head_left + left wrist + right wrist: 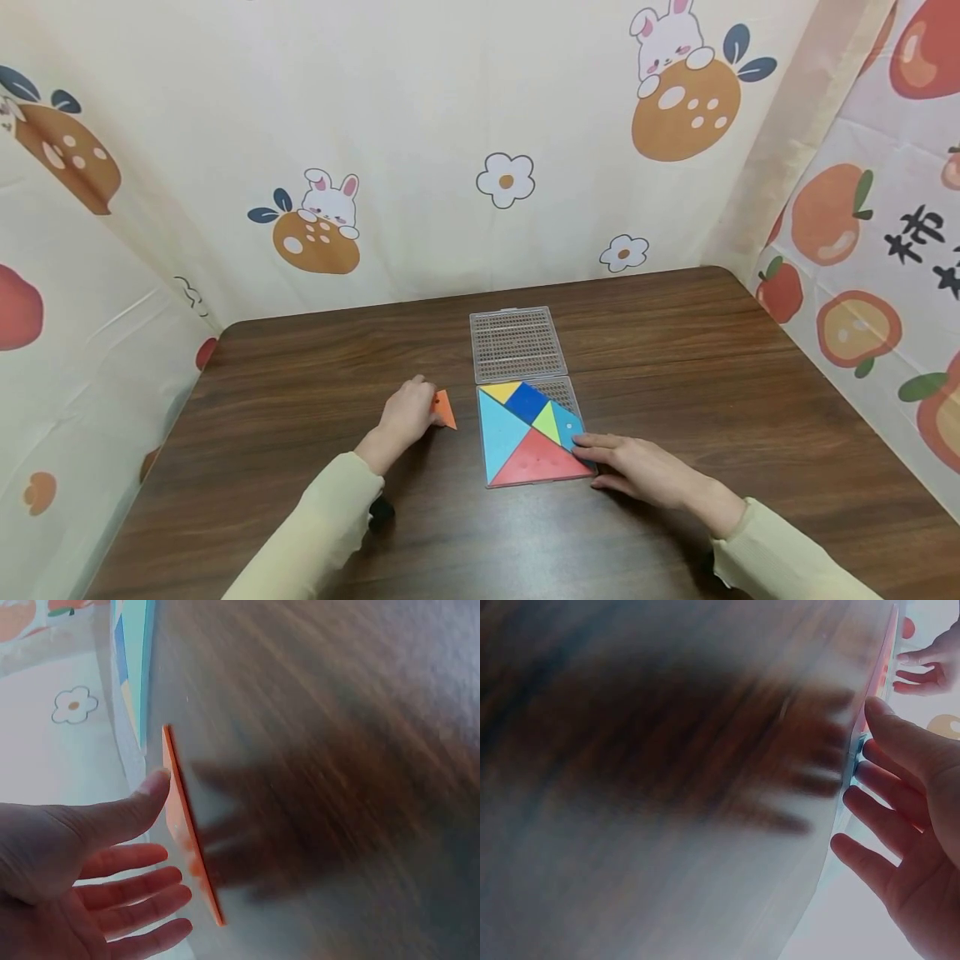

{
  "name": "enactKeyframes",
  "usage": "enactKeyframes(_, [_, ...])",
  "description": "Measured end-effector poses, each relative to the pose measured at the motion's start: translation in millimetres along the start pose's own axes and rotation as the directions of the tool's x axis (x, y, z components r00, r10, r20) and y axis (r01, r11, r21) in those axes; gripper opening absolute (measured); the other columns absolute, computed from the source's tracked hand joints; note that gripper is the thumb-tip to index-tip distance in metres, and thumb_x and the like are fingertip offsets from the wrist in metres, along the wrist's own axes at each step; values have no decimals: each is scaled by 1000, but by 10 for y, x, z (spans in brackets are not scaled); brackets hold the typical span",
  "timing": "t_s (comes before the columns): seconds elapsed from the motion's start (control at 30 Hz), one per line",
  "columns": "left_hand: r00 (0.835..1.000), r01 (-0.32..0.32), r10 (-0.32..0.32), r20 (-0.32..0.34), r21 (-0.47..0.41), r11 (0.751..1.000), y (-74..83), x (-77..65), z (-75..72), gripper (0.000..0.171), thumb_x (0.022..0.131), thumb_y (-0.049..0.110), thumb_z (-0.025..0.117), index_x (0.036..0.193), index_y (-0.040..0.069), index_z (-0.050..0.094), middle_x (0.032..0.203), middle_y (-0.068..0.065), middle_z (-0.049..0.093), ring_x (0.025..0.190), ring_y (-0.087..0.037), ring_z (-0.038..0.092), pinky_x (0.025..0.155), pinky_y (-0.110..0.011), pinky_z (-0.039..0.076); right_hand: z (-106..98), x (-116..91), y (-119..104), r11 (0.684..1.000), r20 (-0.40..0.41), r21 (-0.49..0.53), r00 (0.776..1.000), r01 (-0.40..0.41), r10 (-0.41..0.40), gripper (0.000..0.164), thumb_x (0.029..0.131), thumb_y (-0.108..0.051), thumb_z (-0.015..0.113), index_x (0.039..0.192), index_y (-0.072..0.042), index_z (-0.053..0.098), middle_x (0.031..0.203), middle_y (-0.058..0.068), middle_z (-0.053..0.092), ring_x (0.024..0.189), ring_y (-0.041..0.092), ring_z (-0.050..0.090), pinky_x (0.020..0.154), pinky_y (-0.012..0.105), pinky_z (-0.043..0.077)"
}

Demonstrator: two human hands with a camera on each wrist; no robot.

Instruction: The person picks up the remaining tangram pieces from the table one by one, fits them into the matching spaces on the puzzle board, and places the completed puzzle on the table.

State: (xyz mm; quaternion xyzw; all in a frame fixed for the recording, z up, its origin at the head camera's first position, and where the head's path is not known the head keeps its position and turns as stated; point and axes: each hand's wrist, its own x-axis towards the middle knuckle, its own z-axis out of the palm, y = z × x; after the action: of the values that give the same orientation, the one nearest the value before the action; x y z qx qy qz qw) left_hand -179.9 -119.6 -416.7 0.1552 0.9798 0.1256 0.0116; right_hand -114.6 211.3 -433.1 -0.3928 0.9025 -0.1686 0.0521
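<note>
An orange triangle tile (446, 410) lies on the table, left of a clear plastic tray (558, 390). My left hand (406, 415) is at its left side; in the left wrist view the thumb touches the orange tile and the straight fingers reach its edge. Inside the tray lie a light blue triangle (497, 429), a red triangle (542, 462), a yellow piece (498, 392), a dark blue square (527, 403), a yellow-green triangle (547, 423) and a blue piece (567, 423). My right hand (643, 468) rests its extended fingertips on the blue piece's lower end at the tray's right edge.
A clear gridded lid (517, 343) lies flat behind the tray, its edge against it. Under everything is a brown wooden table (337, 358). Printed curtains (427, 167) hang along its back and sides.
</note>
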Motion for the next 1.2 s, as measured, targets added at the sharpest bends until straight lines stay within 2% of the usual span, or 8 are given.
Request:
enactKeyframes(0.13, [999,17,-15,40,-42,999,-47,42,-4,33,64,18,79,86,-2,64,75,-7,49,64,-19,43,56,-32,41,2,3,6,1000,-3,-3,1000,2,-2,42,81,-27,64,117,-7,58,123,7,52,109,21,51,82,38,45])
enactKeyframes(0.37, [998,-8,12,67,-60,998,-104,110,8,36,62,13,80,89,-4,63,79,-9,51,68,-20,46,64,-34,45,3,5,0,1000,-3,-3,1000,-2,2,42,81,-28,64,117,-7,59,123,7,53,109,22,51,83,39,45])
enactKeyframes(0.63, [993,-27,36,110,-81,996,-105,140,-22,31,60,12,82,75,0,58,71,-5,46,65,-18,42,60,-32,40,8,2,-1,1000,-21,-2,1000,7,-8,41,81,-26,65,116,-6,59,122,7,53,109,21,52,83,38,45])
enactKeyframes(0.93, [980,47,-21,197,-129,991,-122,183,-15,25,63,10,80,71,2,57,69,-3,46,64,-17,42,59,-30,39,15,-4,-1,999,-43,-6,999,31,-31,41,80,-24,66,116,-6,59,122,8,53,109,21,52,82,37,45])
enactKeyframes(1.2, [977,97,-57,203,-195,976,-147,186,-9,24,64,8,79,72,2,57,65,-2,50,58,-15,44,52,-25,39,15,-10,-7,999,-64,-12,997,49,-50,40,80,-23,66,115,-5,59,121,8,54,108,21,52,81,37,46])
